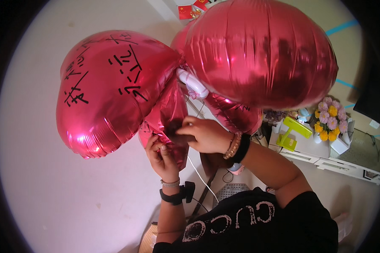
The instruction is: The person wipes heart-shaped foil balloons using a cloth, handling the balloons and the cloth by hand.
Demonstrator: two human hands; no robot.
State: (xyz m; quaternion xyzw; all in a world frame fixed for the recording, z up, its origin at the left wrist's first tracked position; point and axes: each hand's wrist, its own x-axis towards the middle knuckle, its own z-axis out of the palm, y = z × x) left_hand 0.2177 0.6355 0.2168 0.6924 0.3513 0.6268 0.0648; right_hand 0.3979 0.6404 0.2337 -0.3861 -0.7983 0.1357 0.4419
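A partly slack red foil balloon hangs before me, with creases down its middle. My left hand pinches its lower edge between thumb and fingers. Just to the right, my right hand is at the balloon's front, its fingers bent around a dark, blurred object whose kind I cannot tell. An inflated heart-shaped foil balloon bearing black handwriting is at the left. Another large inflated foil balloon fills the upper right. Between them sits a pale curved tube with a ribbon. A further foil balloon shows below the large one.
At the right, a white cabinet carries a green stand and pink and yellow flowers. Small red flags are at the top. A white cord runs below my hands, near a grey perforated surface. A pale wall is at the left.
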